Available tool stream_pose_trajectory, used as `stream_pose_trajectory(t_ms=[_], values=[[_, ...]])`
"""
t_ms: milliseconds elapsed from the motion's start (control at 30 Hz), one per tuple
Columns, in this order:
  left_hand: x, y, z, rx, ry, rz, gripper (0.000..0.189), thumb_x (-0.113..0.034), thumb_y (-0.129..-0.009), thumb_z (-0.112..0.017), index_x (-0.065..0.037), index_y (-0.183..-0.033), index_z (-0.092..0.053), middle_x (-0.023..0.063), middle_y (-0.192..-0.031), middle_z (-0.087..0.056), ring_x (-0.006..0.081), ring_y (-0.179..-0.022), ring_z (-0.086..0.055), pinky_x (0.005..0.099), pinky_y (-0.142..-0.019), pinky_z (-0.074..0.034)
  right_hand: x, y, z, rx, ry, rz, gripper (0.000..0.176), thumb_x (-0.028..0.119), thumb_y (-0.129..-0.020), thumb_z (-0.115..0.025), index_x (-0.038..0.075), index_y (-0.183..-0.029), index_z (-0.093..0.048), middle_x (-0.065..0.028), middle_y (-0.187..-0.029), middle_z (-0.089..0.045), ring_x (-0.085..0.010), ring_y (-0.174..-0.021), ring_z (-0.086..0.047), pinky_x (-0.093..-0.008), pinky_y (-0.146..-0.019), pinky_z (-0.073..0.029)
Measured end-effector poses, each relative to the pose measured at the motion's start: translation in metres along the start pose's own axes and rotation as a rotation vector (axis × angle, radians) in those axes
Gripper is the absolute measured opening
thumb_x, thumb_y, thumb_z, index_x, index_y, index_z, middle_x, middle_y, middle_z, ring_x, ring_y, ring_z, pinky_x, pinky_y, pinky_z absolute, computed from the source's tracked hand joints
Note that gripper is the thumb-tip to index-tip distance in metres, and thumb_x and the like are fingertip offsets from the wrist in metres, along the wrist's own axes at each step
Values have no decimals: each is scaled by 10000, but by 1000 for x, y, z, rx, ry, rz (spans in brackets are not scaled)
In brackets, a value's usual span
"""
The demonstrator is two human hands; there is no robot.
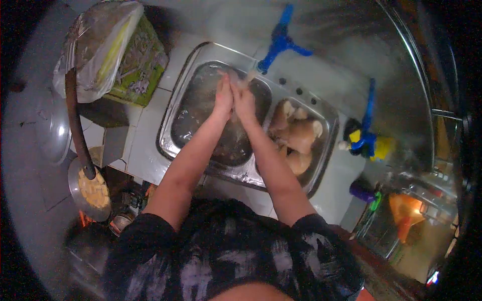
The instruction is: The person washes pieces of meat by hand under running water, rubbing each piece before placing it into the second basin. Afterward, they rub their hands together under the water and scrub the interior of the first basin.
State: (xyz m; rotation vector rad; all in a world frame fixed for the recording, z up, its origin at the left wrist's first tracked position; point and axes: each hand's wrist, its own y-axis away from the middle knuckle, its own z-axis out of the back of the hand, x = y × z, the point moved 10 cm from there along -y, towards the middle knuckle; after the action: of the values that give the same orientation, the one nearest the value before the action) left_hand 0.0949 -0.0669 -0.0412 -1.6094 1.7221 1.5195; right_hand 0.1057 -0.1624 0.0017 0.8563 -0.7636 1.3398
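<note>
Both hands are close together over the left sink basin (183,113), just below and left of the blue faucet (271,55). My left hand (224,96) has its palm side turned toward my right hand (243,100), and the two touch or nearly touch. A pale pinkish, wet-looking patch (234,77) shows between their fingertips. Whether it is a piece of meat or only water, I cannot make out. Water seems to run from the spout beside my right fingers. Raw chicken pieces (300,135) lie in the right basin, close to my right forearm.
A green basket (143,75) partly covered by a plastic bag stands left of the sink. At lower left, a pan (93,193) with yellowish pieces sits over a flame. A second blue tap (367,130) and a yellow object (384,148) are on the right.
</note>
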Motion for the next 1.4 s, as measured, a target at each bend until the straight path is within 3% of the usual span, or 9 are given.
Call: stream_pose_trajectory(t_ms=[100, 400, 667, 733, 800, 1033, 1133, 1300, 1400], values=[[-11, 12, -7, -24, -9, 27, 565, -479, -869, -345, -28, -1207, -378, 124, -1126, -470, 216, -1009, -456, 317, -880, -347, 6, 5, -4, 22, 62, 72, 357, 299, -864, -410, 38, -1083, -516, -216, -1006, -553, -393, -897, -536, -422, -787, -422], [4, 7, 7, -94, -71, -77, 684, -525, -851, -345, 32, -1245, -288, 196, -1161, -425, 250, -1056, -430, 329, -864, -355, -12, 5, 2, -21, 207, -24, 373, 299, -879, -342, 45, -1062, -544, -226, -940, -557, -415, -832, -540, -485, -747, -412], [29, -26, 17, 36, 43, 66, 710, -560, -832, -350, 7, -1258, -306, 191, -1203, -404, 269, -1095, -405, 359, -904, -321, -5, -6, 2, -43, 56, 102, 381, 324, -862, -396, 3, -972, -568, -227, -917, -570, -390, -872, -535, -431, -771, -407], [8, -16, 22, -106, 18, 50, 674, -545, -838, -349, -12, -1250, -321, 180, -1176, -426, 262, -1074, -415, 369, -898, -324, -15, -13, -9, -20, 17, 51, 402, 349, -866, -382, 18, -993, -570, -214, -923, -579, -389, -864, -539, -429, -776, -407], [-4, -13, 19, -89, -15, -18, 641, -524, -847, -349, -13, -1235, -335, 177, -1155, -438, 261, -1056, -424, 366, -892, -328, -19, -20, -23, -53, -230, 124, 386, 343, -852, -432, 2, -955, -581, -184, -924, -592, -352, -883, -548, -410, -789, -403], [-34, 8, 16, -148, -84, -163, 531, -438, -876, -363, -6, -1185, -364, 173, -1117, -446, 256, -1013, -444, 340, -858, -350, -11, -10, -24, 36, -281, 6, 366, 333, -844, -456, 10, -949, -591, -182, -931, -596, -317, -876, -565, -392, -762, -419], [-28, 5, 18, -145, -48, -161, 536, -445, -871, -373, 1, -1167, -368, 166, -1097, -459, 245, -998, -451, 331, -843, -358, -8, -12, -14, -58, -212, 33, 323, 285, -831, -502, -8, -920, -604, -129, -811, -623, -161, -767, -566, -294, -708, -421], [-9, -7, 21, -109, -27, -107, 575, -473, -858, -386, 5, -1176, -384, 159, -1097, -472, 238, -1005, -459, 323, -848, -361, 19, -9, 0, -46, 194, 114, 317, 293, -847, -424, 35, -869, -607, -218, -816, -579, -375, -796, -561, -424, -673, -436], [13, -29, 24, -20, 70, 13, 607, -495, -846, -396, 1, -1196, -388, 149, -1107, -478, 235, -1015, -466, 329, -844, -375, 20, -14, -1, -36, 262, 170, 305, 280, -850, -409, 40, -852, -597, -218, -790, -572, -387, -758, -557, -450, -652, -436]])
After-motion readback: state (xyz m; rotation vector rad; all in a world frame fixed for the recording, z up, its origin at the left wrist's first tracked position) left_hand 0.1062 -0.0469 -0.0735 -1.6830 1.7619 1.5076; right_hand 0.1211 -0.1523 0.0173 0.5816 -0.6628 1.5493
